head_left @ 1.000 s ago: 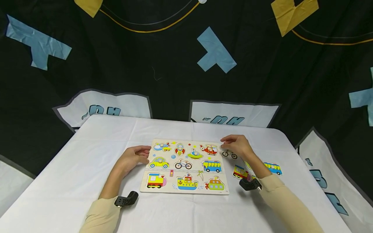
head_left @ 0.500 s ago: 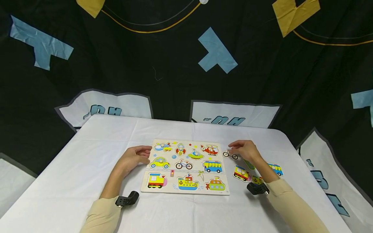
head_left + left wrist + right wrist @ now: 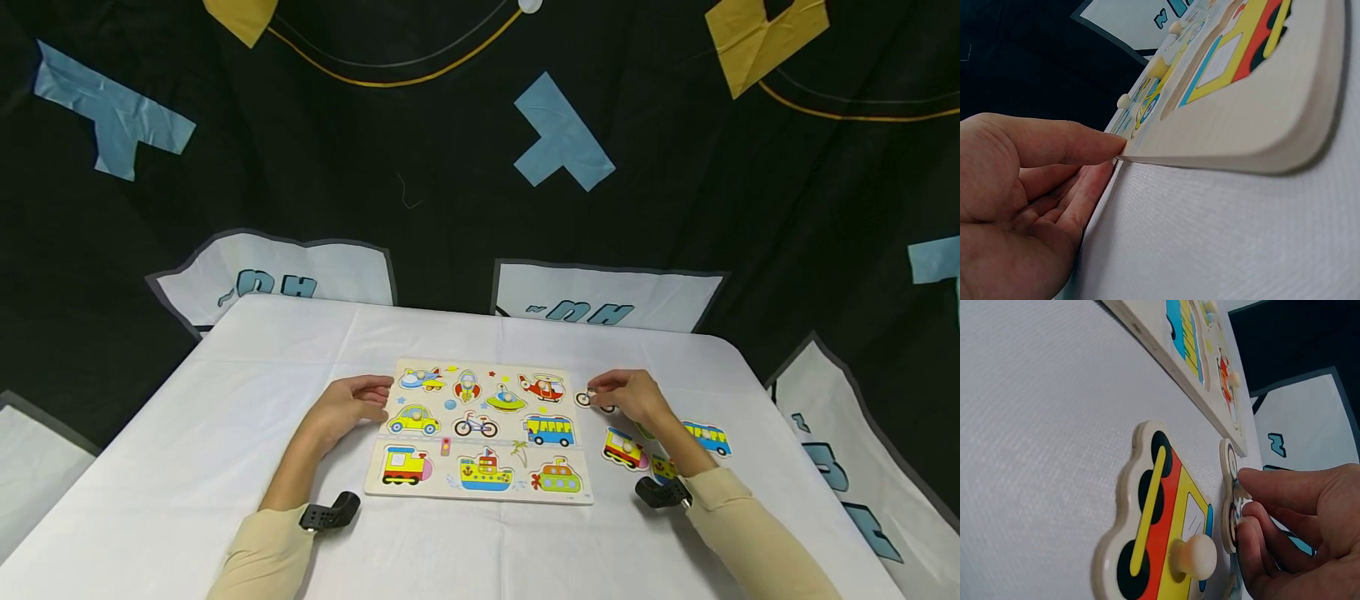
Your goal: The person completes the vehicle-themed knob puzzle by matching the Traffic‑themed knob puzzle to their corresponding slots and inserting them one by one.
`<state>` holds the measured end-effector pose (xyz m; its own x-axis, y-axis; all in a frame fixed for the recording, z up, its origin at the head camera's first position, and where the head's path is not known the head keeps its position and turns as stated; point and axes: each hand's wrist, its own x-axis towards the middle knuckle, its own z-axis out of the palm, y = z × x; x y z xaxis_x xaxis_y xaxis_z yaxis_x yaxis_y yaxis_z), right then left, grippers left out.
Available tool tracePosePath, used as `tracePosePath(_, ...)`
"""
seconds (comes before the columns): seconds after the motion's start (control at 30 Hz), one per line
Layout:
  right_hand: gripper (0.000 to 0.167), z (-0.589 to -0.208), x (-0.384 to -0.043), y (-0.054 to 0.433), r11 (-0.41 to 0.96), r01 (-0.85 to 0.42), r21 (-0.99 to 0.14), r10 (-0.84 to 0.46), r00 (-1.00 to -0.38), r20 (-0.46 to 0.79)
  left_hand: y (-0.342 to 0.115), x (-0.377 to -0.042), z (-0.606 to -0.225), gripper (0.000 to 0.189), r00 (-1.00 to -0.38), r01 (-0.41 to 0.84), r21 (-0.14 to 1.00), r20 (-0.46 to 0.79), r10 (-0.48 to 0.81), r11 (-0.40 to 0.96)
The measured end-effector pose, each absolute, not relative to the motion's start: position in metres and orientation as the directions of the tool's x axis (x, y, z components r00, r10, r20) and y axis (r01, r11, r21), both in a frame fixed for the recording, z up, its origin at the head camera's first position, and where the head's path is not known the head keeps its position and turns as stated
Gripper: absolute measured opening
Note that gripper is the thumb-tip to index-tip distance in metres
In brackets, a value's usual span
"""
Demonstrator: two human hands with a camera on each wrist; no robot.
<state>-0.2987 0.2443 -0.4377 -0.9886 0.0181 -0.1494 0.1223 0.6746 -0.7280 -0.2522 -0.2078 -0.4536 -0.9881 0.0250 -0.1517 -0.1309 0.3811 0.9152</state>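
The wooden puzzle board lies flat on the table, with vehicle pictures on it. My left hand rests against its left edge, thumb and fingertips touching the edge a little apart, as the left wrist view shows at the board's rim. Just off the board's right edge, my right hand pinches a bicycle puzzle piece at its knob. In the right wrist view that bicycle piece stands partly hidden behind the fingertips. Nearest to this hand lies a train puzzle piece with a knob.
A bus piece lies farther right. A ship piece and a green piece are partly covered by the right arm. The white tablecloth spreads around; a black curtain hangs behind.
My right hand has moved from the board's top right corner to the bicycle piece, lowering its fingers onto the knob. The left hand keeps its place at the board's edge.
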Motion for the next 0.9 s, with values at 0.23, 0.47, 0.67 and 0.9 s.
tracePosePath(0.23, 0.03, -0.441, -0.3001, 0.2442, 0.674, 0.131, -0.727, 0.028, -0.988, -0.151, -0.2077, -0.2535, -0.4541, 0.063, -0.989, -0.127, 0.917, -0.148, 0.026, 0.378)
tracePosePath(0.47, 0.027, -0.4432, -0.3, 0.2447, 0.658, 0.132, -0.742, 0.025, -0.988, -0.154, -0.2079, -0.2525, -0.4538, 0.062, -0.987, -0.138, 0.915, -0.158, 0.024, 0.38)
tracePosePath(0.67, 0.025, -0.444, -0.3003, 0.2442, 0.663, 0.148, -0.734, 0.04, -0.986, -0.163, -0.2073, -0.2518, -0.4542, 0.062, -0.988, -0.131, 0.917, -0.152, 0.027, 0.377)
tracePosePath(0.9, 0.023, -0.4429, -0.3007, 0.2435, 0.664, 0.149, -0.733, 0.042, -0.986, -0.163, -0.2077, -0.2523, -0.4551, 0.062, -0.989, -0.125, 0.921, -0.145, 0.027, 0.37)
